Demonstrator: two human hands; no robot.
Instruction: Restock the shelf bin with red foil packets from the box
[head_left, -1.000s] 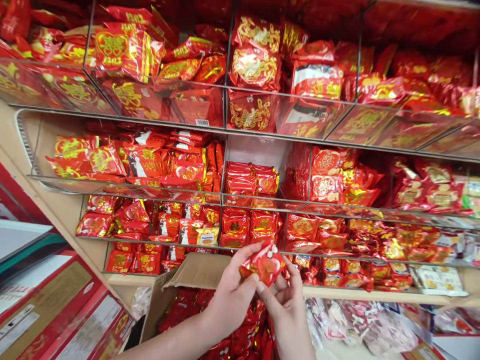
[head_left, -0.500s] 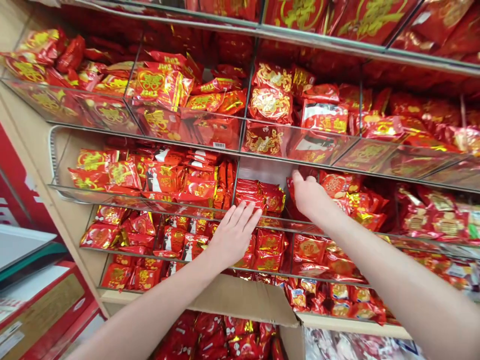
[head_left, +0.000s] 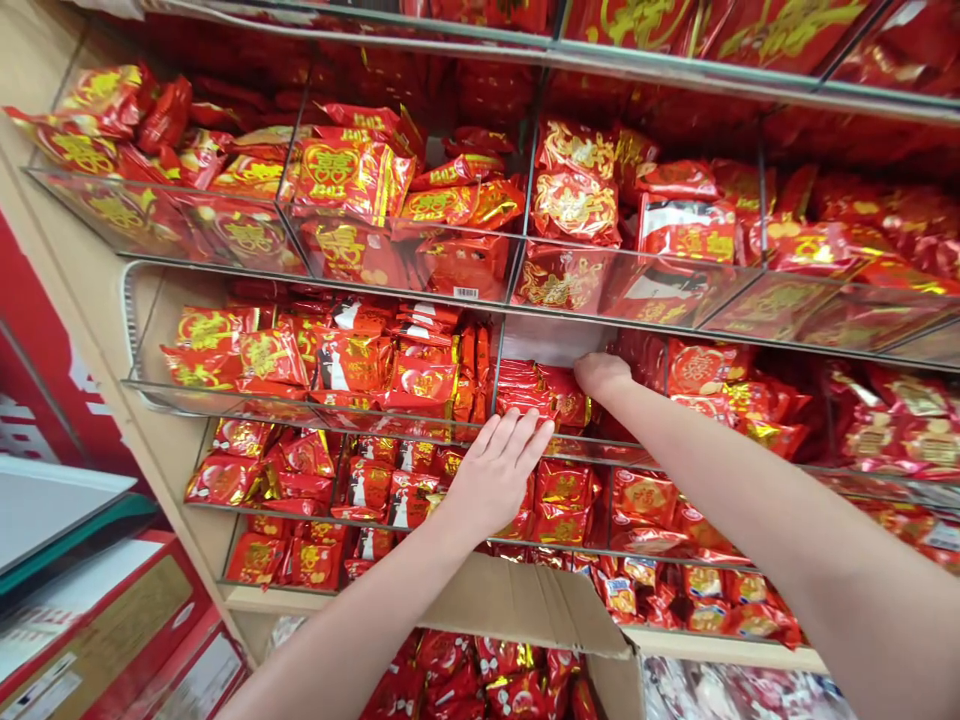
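My left hand lies with fingers stretched out over the clear front lip of a middle-shelf bin. Its fingertips touch or nearly touch the red candy packets standing in a row there. Deeper in the same bin, at the right end of that row, is my right hand. Its back shows, but its fingers are hidden, so I cannot see whether they hold a packet. Below my hands, an open cardboard box contains many loose red packets.
Clear dividers split the shelves into bins. Red and gold packets fill the upper shelf, whose front panel hangs just above my right hand. More packets sit lower down. At left stand a wooden side panel and a red carton.
My right hand has gone deeper into the bin and turned, so its fingers no longer show. My left hand stays at the bin's front lip. The view has shifted slightly left.
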